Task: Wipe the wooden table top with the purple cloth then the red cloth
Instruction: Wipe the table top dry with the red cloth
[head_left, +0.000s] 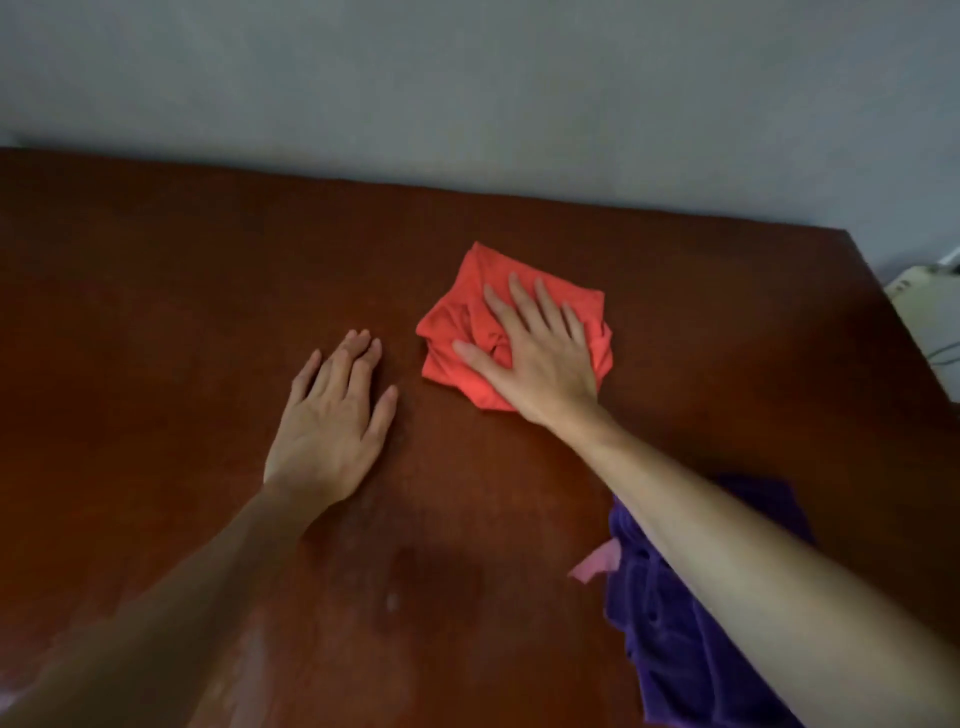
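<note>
Right hand (540, 353) presses flat, fingers spread, on the bunched red cloth (467, 338), one corner pointing toward the wall.

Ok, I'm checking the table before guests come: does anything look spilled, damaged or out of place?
Nothing spilled or broken. The purple cloth lies crumpled at the near right, under the right forearm, with a pink tag sticking out. The table top shows pale, streaky patches near the front edge.

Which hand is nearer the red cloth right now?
Right. The right hand lies flat on top of the red cloth, pressing it to the table. The left hand rests palm-down on bare wood beside it, not touching.
</note>
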